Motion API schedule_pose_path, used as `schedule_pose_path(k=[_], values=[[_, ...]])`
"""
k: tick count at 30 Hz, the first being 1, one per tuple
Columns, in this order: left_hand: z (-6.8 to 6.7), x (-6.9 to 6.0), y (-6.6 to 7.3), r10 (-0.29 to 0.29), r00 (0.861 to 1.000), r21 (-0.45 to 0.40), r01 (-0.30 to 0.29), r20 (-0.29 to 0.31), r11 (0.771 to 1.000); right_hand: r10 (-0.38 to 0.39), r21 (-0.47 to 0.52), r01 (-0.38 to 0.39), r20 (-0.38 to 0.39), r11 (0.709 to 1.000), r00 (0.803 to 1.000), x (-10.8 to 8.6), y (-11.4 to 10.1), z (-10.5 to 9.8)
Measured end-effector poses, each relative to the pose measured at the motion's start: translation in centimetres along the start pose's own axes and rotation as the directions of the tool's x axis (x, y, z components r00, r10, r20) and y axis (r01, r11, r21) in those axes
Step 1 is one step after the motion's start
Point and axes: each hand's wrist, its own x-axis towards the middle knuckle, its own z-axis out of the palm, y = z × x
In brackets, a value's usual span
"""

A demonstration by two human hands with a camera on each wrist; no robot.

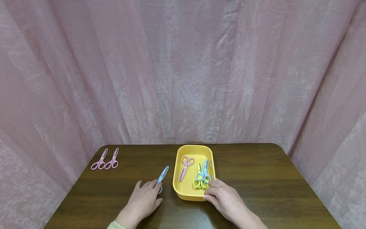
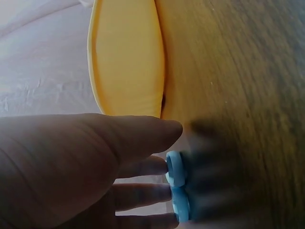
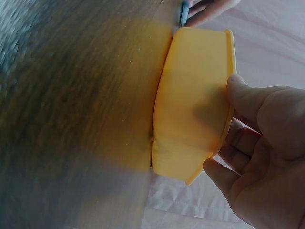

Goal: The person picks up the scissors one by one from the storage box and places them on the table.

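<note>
A: Where are the scissors by your left hand, and how will they handle?

B: The slim, light-blue, plastic-looking scissors (image 1: pixel 164 173) lie on the brown wood-grain table (image 1: pixel 257 171), just left of the rectangular yellow plastic-looking tray (image 1: pixel 174 171). Expect them light and stiff, perhaps smooth enough to skid, hardly fragile.

A: What are your hands doing?

B: Your left hand (image 1: pixel 143 198) lies over the handle loops, fingertips touching them, fingers fairly straight, thumb apart. Your right hand (image 1: pixel 226 198) grips the tray's rim at the near right corner.

A: Where is the best hold?

B: The loops: thumb against one side, fingertips on the other. They lie flat, so you may need a fingertip under an edge.

A: Is anything in your way?

B: The tray's raised wall stands beside them. Inside, ring-handled pink scissors (image 1: pixel 185 167) lie left; at right, a second light-blue pair (image 1: pixel 204 173) overlaps yellow-green scissors (image 1: pixel 199 167), partly hidden, so you can't tell how many. Two pink pairs (image 1: pixel 103 156) lie side by side, well apart at far left.
</note>
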Motion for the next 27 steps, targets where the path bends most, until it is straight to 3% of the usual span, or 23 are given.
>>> schedule_pose_path(k=[1, 2, 5, 8, 9, 10, 18, 27], values=[[0.0, 0.0, 0.0, -0.003, 1.000, -0.006, 0.003, 0.008, 1.000, -0.008, 0.005, 0.008, -0.012, 1.000, 1.000, -0.1, 0.1, 0.1], [0.0, 0.0, 0.1, -0.006, 1.000, -0.011, 0.006, 0.015, 1.000, -0.030, 0.011, 0.030, -0.028, 0.999, 0.999, -0.8, 1.5, 1.8], [-0.2, -0.1, 0.2, -0.007, 1.000, -0.019, 0.008, 0.014, 1.000, -0.040, 0.019, 0.041, -0.046, 0.999, 0.998, -0.8, 1.7, 1.9], [-0.3, -0.2, 0.5, -0.005, 1.000, -0.012, 0.005, -0.003, 1.000, -0.030, 0.016, 0.031, -0.034, 0.999, 0.999, -0.8, 1.5, 1.8], [-0.3, -0.2, 0.6, -0.005, 1.000, -0.010, 0.005, -0.007, 1.000, -0.012, 0.010, 0.013, -0.021, 1.000, 1.000, -0.1, 0.0, 0.1], [-0.4, -0.2, 0.7, -0.007, 1.000, -0.007, 0.007, -0.005, 1.000, -0.007, 0.004, 0.007, -0.011, 1.000, 1.000, 0.0, -0.1, 0.0], [-1.1, -0.2, 1.0, 0.002, 0.999, -0.022, -0.001, 0.045, 1.000, 0.017, -0.011, -0.017, 0.031, 1.000, 0.999, 0.2, -0.1, -0.2], [-1.0, -0.3, 0.2, 0.041, 0.997, -0.068, -0.036, 0.065, 0.997, 0.002, -0.019, -0.001, 0.021, 1.000, 1.000, 0.1, -0.1, -0.2]])
